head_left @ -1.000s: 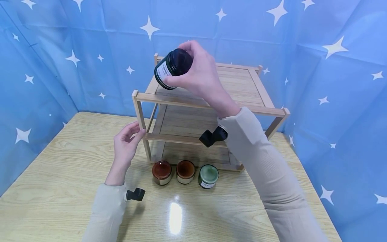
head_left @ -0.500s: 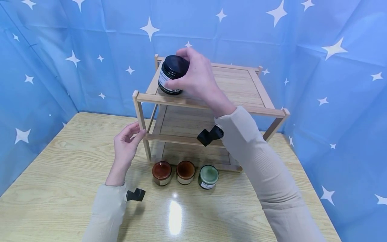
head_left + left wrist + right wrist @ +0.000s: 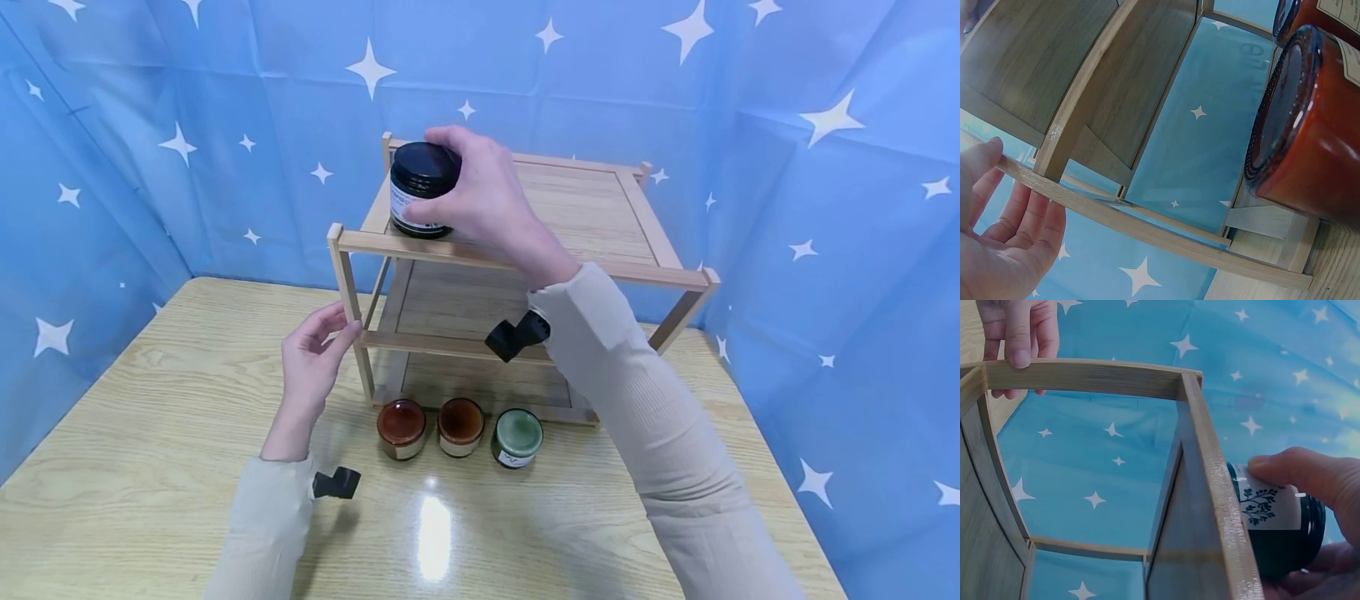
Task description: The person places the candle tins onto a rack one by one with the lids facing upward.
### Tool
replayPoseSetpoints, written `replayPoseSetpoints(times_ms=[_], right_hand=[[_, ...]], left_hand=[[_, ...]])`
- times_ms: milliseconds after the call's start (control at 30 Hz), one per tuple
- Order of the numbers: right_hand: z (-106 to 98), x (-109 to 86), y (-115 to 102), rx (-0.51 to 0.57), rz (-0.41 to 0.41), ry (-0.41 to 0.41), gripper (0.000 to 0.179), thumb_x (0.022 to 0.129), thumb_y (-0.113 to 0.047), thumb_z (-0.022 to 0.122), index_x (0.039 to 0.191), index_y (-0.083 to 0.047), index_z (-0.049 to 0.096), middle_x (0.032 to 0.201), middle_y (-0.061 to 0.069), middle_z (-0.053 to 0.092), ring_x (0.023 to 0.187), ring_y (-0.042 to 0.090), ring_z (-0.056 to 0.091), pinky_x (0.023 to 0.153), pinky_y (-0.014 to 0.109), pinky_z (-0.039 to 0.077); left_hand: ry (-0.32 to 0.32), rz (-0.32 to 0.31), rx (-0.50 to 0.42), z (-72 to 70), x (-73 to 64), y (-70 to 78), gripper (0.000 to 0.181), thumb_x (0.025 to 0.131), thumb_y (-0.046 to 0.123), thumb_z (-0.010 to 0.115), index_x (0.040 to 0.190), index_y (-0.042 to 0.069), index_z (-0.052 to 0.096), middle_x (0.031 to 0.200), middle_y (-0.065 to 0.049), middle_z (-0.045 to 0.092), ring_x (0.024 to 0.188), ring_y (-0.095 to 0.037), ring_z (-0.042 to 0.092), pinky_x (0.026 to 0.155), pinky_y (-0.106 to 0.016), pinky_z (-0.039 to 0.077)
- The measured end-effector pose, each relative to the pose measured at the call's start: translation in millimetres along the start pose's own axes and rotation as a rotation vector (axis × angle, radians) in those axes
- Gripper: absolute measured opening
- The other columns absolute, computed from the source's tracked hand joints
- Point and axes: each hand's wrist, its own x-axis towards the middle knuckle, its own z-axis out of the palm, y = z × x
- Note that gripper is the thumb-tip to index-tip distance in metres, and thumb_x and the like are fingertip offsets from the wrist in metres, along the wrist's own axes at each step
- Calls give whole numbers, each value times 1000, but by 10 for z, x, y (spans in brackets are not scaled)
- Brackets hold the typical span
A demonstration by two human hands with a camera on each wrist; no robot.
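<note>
My right hand (image 3: 487,196) grips a dark green candle jar (image 3: 422,187) with a black lid and a white label. The jar stands upright at the left front of the top shelf (image 3: 585,208) of a wooden rack. In the right wrist view, thumb and fingers wrap round the jar (image 3: 1275,519) just beyond the shelf's front rail. My left hand (image 3: 313,354) pinches the rack's left front post (image 3: 348,287) near the middle rail. The left wrist view has the thumb on one side of that post (image 3: 1110,212) and several fingers on the other.
Before the rack, two reddish-brown jars (image 3: 401,427) (image 3: 461,425) and a green jar (image 3: 517,435) stand in a row on the wooden table (image 3: 187,433). A blue curtain (image 3: 247,108) with white stars hangs behind and at both sides.
My right hand has lowered the dark jar from a tilt above the rack to upright on the top shelf, moving slightly left at the end. The left hand has stayed on the post.
</note>
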Motion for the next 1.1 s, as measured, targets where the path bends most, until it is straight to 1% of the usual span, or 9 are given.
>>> replayPoseSetpoints(times_ms=[267, 400, 467, 533, 633, 833, 900, 1000, 1100], right_hand=[[37, -9, 41, 58, -9, 13, 78, 73, -11, 84, 140, -1, 45, 134, 10, 54, 116, 16, 53, 95, 16, 39], [27, -52, 29, 90, 37, 21, 85, 74, -15, 85, 144, -3, 39, 139, 7, 50, 120, 14, 51, 98, 17, 38], [4, -92, 16, 103, 60, 39, 87, 75, -18, 85, 146, -5, 37, 141, 5, 48, 122, 12, 49, 99, 18, 38], [-28, -145, 9, 116, 67, 64, 86, 75, -20, 85, 146, -7, 38, 142, 4, 47, 123, 11, 47, 99, 19, 39], [-81, -249, 17, 157, 34, 115, 84, 75, -19, 85, 145, -7, 40, 142, 3, 47, 124, 10, 46, 98, 17, 39], [-170, -487, 60, 231, -64, 187, 77, 75, -11, 83, 141, -2, 44, 140, 6, 49, 124, 15, 47, 100, 20, 39], [-187, -562, 77, 236, -82, 202, 76, 75, -9, 83, 141, -2, 45, 140, 7, 50, 123, 16, 48, 100, 21, 40], [-209, -676, 109, 235, -89, 220, 76, 75, -7, 83, 140, -2, 45, 139, 7, 51, 123, 15, 49, 100, 22, 41], [-222, -794, 144, 261, -113, 236, 74, 75, -4, 83, 139, -1, 46, 136, 9, 53, 122, 15, 50, 100, 24, 42]], left_hand=[[0, -4, -8, -4, 2, -6, 29, 85, -15, 61, 106, 2, 71, 89, 8, 69, 88, -7, 65, 84, -21, 51], [2, -3, -14, -8, -3, -4, 30, 85, -16, 61, 106, 3, 71, 88, 8, 69, 87, -7, 65, 84, -21, 52], [2, -3, -14, -8, -2, -4, 30, 85, -16, 61, 106, 3, 71, 88, 8, 69, 87, -7, 65, 84, -21, 52], [0, -3, -14, -8, 0, -4, 30, 85, -15, 61, 106, 3, 71, 89, 7, 69, 87, -7, 65, 83, -21, 52], [-1, -2, -15, -8, 6, -9, 30, 85, -15, 61, 105, 4, 72, 89, 8, 69, 87, -8, 65, 84, -21, 52], [-8, 2, -15, -10, 13, -10, 31, 85, -15, 61, 105, 6, 72, 89, 7, 70, 87, -8, 65, 84, -21, 52], [-10, 4, -8, -13, 9, -7, 31, 85, -15, 61, 105, 6, 72, 89, 7, 69, 87, -8, 65, 84, -21, 52], [-11, 6, 1, -14, 3, -4, 31, 85, -15, 61, 105, 7, 72, 89, 8, 69, 87, -8, 65, 85, -21, 52], [-11, 3, 3, -13, 1, -7, 31, 86, -15, 61, 105, 6, 72, 89, 7, 69, 88, -8, 65, 84, -21, 52]])
